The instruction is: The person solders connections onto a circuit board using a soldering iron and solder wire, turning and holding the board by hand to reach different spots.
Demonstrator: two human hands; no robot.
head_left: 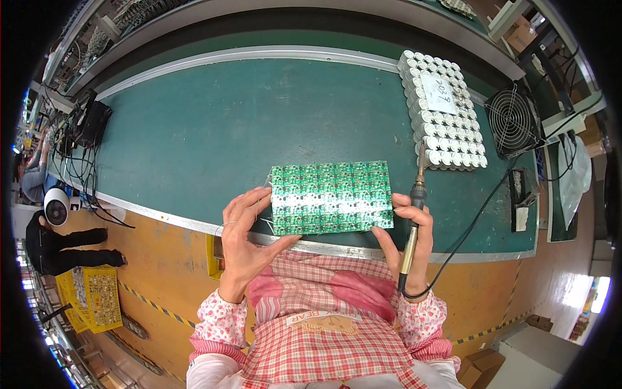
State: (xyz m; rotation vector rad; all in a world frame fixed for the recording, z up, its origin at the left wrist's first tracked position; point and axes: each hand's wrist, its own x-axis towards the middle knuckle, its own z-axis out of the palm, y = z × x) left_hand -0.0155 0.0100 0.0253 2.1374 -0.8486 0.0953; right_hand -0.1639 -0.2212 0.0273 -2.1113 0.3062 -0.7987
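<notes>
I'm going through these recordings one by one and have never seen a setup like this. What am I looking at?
There is no robot here, just a person's two bare hands. The single picture comes from a wide fisheye camera worn on the head, looking down, so straight edges bend near the rim. The left hand and right hand hold a green circuit board panel by its two ends. The right hand also holds a soldering iron, its tip pointing away from the person. On the green tabletop, toward the far right, lies a block of white round cells, with a black fan beyond it.
</notes>
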